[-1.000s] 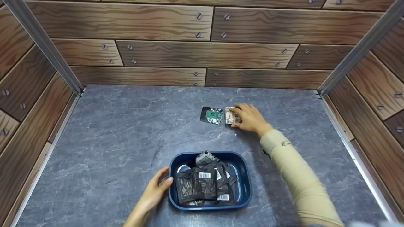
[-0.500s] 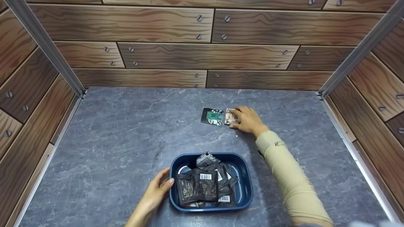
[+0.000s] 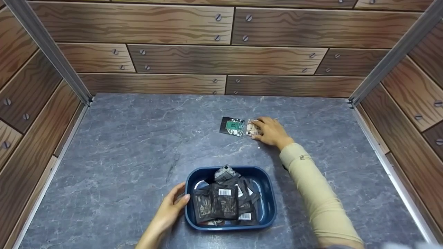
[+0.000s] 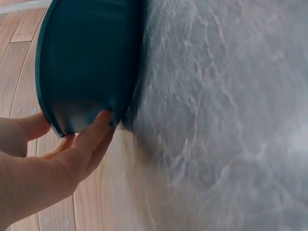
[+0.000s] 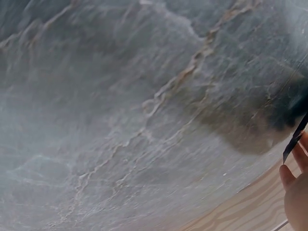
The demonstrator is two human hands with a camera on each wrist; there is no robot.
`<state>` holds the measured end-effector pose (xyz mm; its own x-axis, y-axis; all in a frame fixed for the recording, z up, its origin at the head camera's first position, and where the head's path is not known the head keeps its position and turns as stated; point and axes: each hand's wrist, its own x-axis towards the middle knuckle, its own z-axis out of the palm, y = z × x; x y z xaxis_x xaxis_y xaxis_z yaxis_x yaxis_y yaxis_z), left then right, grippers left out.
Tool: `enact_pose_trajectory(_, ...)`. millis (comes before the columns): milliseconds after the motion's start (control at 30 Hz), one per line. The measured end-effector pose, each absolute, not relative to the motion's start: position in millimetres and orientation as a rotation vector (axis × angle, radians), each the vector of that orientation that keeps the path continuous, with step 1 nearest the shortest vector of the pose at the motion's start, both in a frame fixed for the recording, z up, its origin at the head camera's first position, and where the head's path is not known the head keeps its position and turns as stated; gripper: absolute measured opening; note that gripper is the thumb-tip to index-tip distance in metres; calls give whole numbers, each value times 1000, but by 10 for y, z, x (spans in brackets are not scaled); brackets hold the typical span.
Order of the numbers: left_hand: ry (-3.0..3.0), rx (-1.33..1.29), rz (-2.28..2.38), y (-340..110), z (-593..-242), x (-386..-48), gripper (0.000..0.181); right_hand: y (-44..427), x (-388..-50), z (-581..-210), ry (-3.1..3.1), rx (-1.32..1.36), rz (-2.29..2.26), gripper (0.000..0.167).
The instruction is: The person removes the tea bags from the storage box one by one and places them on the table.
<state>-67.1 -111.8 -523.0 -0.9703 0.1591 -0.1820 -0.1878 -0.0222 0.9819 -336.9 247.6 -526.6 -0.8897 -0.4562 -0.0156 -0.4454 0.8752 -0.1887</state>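
In the head view, a dark blue plastic basin [image 3: 266, 228] holds several black sachets [image 3: 226, 204], some with white barcode labels. My left hand [image 3: 169, 207] holds its left end, thumb at the rim and fingers against the outer wall, as the left wrist view shows with the basin [image 4: 91, 57]. Farther back, my right hand [image 3: 273, 131] pinches a small sachet with a pale, patterned face [image 3: 252, 128] by its right side; fingers cover part of it. Just left of it a black and green sachet [image 3: 232, 126] lies flat. In the right wrist view only the sachet's dark edge [image 5: 292, 145] shows.
The grey marbled tabletop [image 3: 131, 145] spreads around the basin. Wood-patterned panels [image 3: 180, 58] stand at the back and both sides, with metal frame posts [image 3: 52, 55] at the corners.
My right hand has shifted slightly left with the pale sachet, narrowing the gap to the green one. The left hand and basin stay in place; the head view bobbed a little.
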Motion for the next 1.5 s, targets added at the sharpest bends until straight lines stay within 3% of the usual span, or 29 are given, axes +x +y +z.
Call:
enact_pose_trajectory(367, 2037, -29, 2086, -1117, -5233, -658, 53, 2457, -3337, -5255, 2974, -760, -263, 67)
enact_pose_trajectory(767, 2018, -53, 2088, -1118, -5252, -666, 52, 2421, -3186, -5195, 3021, -944, -268, 50)
enact_pose_trajectory(1267, 2016, -45, 2102, -1107, -5250, -667, 53, 2326, -2678, -5005, 3034, -1184, -266, 45)
enact_pose_trajectory(1500, 2031, -42, 2095, -1108, -5248, -677, 52, 2259, -2422, -4852, 2998, -1377, -235, 51)
